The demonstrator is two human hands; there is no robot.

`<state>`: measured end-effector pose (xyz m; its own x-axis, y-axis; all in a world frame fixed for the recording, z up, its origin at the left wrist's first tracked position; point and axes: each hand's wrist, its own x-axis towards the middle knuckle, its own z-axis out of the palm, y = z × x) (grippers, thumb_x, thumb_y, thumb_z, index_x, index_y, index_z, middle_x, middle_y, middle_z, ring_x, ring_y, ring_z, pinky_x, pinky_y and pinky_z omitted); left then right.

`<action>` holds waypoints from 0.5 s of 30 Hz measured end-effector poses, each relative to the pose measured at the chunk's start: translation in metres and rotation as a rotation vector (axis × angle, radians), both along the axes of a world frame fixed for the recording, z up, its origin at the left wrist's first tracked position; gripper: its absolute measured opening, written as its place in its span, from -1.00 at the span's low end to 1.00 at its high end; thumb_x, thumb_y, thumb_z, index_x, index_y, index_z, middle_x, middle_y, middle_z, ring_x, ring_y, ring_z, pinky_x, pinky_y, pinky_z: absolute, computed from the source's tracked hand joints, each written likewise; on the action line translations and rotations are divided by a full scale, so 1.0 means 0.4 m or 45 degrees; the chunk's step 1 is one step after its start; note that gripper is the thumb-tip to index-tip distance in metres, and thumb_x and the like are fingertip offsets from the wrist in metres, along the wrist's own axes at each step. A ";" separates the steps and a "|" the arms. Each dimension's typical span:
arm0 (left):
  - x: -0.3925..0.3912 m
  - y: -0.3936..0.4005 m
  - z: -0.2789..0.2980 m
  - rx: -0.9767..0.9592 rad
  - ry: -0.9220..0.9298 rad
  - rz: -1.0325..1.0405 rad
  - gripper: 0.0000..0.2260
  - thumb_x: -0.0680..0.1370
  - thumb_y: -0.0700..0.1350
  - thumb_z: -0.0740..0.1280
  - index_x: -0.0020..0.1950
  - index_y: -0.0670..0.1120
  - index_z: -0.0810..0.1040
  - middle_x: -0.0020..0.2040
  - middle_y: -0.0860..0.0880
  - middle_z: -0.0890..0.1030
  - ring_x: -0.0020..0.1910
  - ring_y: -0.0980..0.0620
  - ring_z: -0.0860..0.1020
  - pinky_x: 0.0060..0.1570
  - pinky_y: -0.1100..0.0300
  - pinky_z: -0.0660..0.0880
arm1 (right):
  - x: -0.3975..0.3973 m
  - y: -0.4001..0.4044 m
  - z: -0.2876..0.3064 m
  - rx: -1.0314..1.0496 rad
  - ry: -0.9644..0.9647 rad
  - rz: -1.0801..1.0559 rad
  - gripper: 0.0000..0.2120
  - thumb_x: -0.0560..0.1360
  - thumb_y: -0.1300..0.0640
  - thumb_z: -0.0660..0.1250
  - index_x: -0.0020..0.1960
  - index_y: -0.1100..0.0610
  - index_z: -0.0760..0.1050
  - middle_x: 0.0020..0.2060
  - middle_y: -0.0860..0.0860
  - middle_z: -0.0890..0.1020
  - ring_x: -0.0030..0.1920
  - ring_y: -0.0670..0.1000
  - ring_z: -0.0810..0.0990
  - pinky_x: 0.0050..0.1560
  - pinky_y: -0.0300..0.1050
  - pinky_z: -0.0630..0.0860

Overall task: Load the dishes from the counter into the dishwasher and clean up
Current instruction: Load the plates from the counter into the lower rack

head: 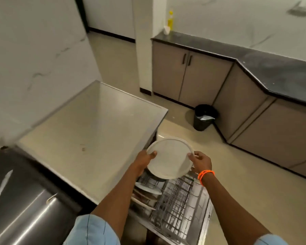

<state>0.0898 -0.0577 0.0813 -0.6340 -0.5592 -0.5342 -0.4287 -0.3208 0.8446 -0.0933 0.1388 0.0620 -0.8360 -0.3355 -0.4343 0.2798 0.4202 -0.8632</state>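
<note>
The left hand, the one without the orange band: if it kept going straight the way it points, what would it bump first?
The left hand already holds the white plate by its rim. Beyond the plate, probably only floor, though depth is unclear.

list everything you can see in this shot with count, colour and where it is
plate in hand: 1, white, held over the dishwasher rack
dishwasher rack: 1, grey wire, pulled out below the hands
plates in rack: a few, white, at the rack's left side; exact count unclear
steel counter: 1, silver, left of the rack
bin: 1, black, on the floor by the cabinets
cabinets: a run, beige with black worktop, along the right wall
bottle: 1, yellow, at the worktop's far end
bracelet: 1, orange, on the right wrist
left hand: holds the plate's left edge
right hand: holds the plate's right edge
</note>
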 end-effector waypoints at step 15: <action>-0.530 -0.106 -0.419 -0.648 -0.456 -0.329 -0.87 0.55 -0.18 0.34 0.05 -0.04 0.64 0.05 -0.11 0.63 0.00 -0.10 0.62 -0.17 0.15 0.55 | -0.241 -0.105 -0.339 0.194 0.160 -0.123 -0.83 0.41 0.20 0.54 -0.01 0.21 0.71 -0.11 0.06 0.72 -0.06 0.01 0.64 0.02 -0.19 0.50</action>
